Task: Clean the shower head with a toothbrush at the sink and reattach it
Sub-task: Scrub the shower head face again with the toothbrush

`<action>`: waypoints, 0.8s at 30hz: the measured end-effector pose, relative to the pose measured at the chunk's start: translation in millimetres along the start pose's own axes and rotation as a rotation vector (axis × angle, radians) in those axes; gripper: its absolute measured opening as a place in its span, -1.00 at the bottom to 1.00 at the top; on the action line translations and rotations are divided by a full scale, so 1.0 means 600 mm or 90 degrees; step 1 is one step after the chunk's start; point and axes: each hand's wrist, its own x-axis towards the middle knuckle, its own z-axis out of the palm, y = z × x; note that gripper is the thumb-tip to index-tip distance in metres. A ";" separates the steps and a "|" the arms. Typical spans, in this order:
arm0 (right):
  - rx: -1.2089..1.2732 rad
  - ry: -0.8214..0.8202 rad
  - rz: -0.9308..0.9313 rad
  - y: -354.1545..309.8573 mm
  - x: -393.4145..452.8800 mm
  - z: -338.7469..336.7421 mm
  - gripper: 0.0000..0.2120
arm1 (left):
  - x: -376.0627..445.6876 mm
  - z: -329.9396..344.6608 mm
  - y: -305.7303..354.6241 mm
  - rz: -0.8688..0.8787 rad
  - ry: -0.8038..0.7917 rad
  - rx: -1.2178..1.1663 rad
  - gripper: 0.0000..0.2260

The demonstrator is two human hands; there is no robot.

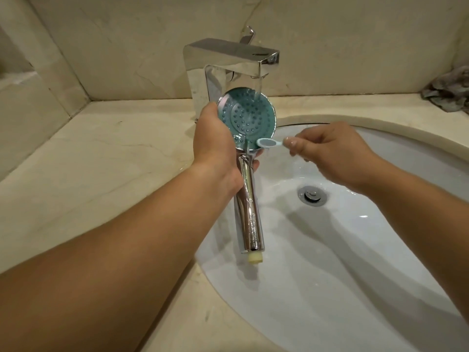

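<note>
My left hand grips the chrome shower head where its round face meets the handle, teal nozzle plate facing me under the running tap. Water from the spout lands on the upper part of the plate. The chrome handle points down toward me and ends in a cream threaded fitting. My right hand pinches a light blue toothbrush, whose head lies at the lower right rim of the plate, over the white sink.
A beige stone counter surrounds the basin, with tiled walls behind. The chrome drain sits mid-basin. A crumpled grey cloth lies at the counter's far right corner.
</note>
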 end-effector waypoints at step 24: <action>0.040 0.227 0.022 -0.006 0.026 0.008 -0.61 | 0.002 0.005 -0.007 0.010 -0.027 0.056 -0.52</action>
